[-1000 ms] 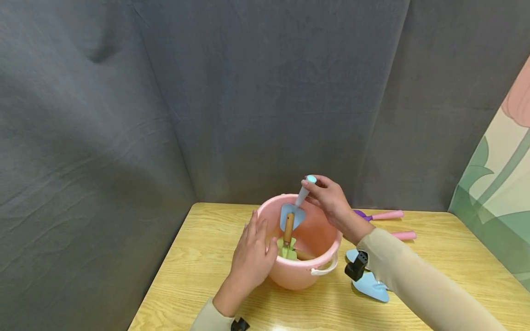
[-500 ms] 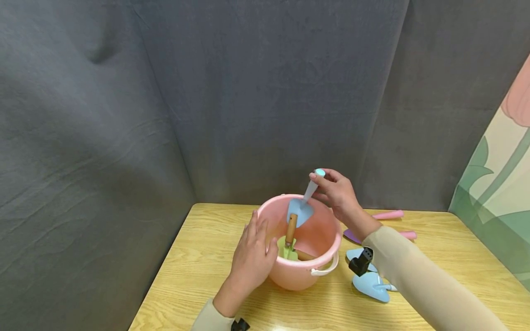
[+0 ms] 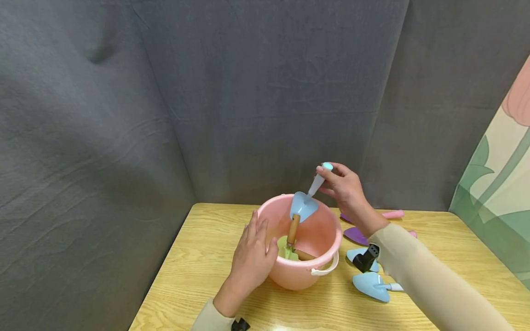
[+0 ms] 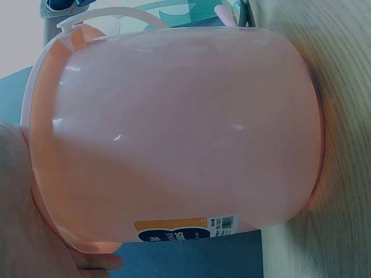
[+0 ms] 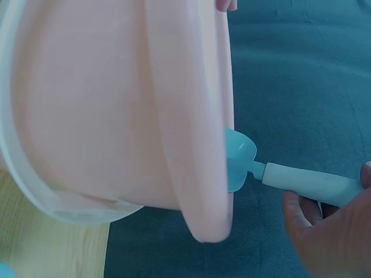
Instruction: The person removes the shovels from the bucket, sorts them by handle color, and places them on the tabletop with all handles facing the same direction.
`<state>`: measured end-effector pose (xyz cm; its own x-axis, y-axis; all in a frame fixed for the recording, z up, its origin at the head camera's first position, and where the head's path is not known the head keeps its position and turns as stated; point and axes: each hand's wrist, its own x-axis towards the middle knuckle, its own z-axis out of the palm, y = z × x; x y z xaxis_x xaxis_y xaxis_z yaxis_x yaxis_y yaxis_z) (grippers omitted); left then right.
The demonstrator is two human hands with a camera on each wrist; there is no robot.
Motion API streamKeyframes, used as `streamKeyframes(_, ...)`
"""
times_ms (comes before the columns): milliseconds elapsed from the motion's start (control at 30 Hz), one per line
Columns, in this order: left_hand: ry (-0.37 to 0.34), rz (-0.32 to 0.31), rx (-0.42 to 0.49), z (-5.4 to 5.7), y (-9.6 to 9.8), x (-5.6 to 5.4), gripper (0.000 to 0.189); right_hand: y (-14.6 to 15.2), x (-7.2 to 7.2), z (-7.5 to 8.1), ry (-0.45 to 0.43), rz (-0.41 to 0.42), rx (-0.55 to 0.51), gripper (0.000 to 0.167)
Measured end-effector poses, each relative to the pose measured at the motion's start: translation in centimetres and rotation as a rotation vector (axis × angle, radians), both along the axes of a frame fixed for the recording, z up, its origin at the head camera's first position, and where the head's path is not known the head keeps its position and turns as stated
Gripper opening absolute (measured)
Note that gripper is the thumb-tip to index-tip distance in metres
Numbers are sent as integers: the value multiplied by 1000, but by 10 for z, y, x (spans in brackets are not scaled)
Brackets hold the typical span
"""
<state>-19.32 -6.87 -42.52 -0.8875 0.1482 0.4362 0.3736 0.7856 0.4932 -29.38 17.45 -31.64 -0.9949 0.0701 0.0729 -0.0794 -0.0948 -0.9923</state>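
Note:
My right hand [image 3: 343, 186] pinches the white handle of a light blue trowel [image 3: 304, 207] near its pale teal end. The trowel's blade points down and overlaps the mouth of a pink bucket [image 3: 298, 278]; in the right wrist view part of the blade [image 5: 240, 159] shows past the rim. My left hand [image 3: 254, 255] rests on the bucket's near left rim with its fingers extended. Inside the bucket, a green hand tool [image 3: 285, 248] with a wooden handle [image 3: 293, 230] leans up, and a second wooden handle [image 3: 305, 255] lies low. The bucket's white carrying handle [image 3: 325, 271] hangs at the front right.
Right of the bucket on the wooden table [image 3: 198, 266] lie two purple tools [image 3: 356, 235] with pink handles and two light blue trowels [image 3: 370, 286], partly under my right forearm. A grey cloth wall [image 3: 265, 115] stands behind, with a floral panel [image 3: 497, 197] at right.
My right hand has lifted the light blue trowel up and to the right, so its blade is now higher in the bucket's mouth. The wooden handle inside shifted slightly right. My left hand stays put.

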Motion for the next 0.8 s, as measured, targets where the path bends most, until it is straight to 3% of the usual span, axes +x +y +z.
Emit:
streamKeyframes(367,3,1,-7,0,1,-2,59,15,15,12,20,46,-50,41)
streamKeyframes(600,-28,3,-9,-1,1,-3,60,26,28,20,42,85,-95,36)
streamKeyframes(800,-4,2,-18,-1,1,-4,59,36,41,28,49,112,-128,38)
